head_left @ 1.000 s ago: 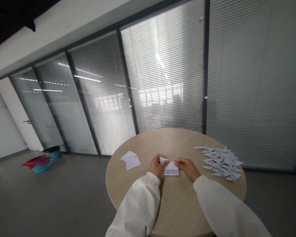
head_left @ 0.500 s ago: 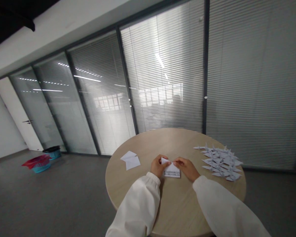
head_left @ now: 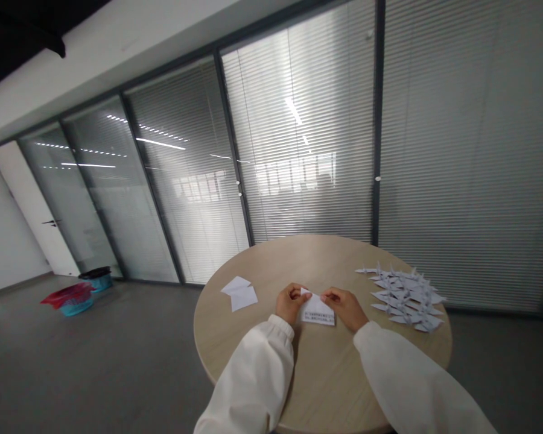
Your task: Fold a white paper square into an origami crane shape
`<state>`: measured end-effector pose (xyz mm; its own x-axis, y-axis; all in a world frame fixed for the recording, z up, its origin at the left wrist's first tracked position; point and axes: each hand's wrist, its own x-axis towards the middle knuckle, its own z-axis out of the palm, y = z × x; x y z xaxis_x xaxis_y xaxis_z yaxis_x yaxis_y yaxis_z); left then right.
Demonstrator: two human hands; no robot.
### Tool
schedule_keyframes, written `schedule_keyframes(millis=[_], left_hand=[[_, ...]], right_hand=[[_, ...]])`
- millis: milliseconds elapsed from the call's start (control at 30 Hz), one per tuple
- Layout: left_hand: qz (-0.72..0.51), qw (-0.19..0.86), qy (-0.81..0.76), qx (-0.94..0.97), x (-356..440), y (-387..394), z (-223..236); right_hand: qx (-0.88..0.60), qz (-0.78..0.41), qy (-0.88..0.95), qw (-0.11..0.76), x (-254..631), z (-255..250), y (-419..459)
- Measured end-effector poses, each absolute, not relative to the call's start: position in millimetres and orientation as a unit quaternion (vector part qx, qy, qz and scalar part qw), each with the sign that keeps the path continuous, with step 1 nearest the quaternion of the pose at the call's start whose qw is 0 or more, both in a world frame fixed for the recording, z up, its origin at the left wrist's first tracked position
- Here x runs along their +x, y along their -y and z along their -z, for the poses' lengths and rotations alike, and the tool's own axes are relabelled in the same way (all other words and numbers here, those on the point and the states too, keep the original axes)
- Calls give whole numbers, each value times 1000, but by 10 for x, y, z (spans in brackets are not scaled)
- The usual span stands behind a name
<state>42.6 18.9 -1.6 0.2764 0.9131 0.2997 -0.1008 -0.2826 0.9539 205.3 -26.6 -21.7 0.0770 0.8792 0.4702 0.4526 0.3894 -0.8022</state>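
A small folded sheet of white paper [head_left: 317,311], with lines of print near its lower edge, is held between my two hands over the round table. My left hand [head_left: 291,302] pinches its upper left corner, thumb lying on the face of the paper. At the upper right corner, my right hand [head_left: 345,306] grips the sheet between thumb and fingers. Further left lie loose white paper pieces [head_left: 241,293]. Many folded paper cranes [head_left: 407,296] sit bunched together to the right of my right hand.
The round wooden table [head_left: 308,253] stands before a glass partition with blinds [head_left: 298,120]. On the floor at far left are a blue bin with a red liner [head_left: 70,296] and another with a black liner [head_left: 98,278], near a white door [head_left: 36,211].
The folded paper has shifted slightly to the right. My left thumb and right fingertips have moved a little along its top edge, now further apart.
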Motion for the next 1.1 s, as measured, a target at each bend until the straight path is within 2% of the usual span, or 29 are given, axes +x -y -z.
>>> schedule_keyframes(millis=[167, 400, 667, 1100], left_hand=[[-483, 526, -315, 625, 439, -170, 19], [-473, 525, -310, 636, 456, -121, -5], [-467, 526, -314, 638, 446, -142, 10], [-442, 504, -329, 665, 459, -202, 100]], right_hand=[[-491, -248, 652, 522, 2011, 216, 277], [-514, -209, 654, 515, 2004, 144, 336], [-484, -243, 657, 523, 2002, 190, 299], [-513, -196, 662, 509, 1996, 86, 371]])
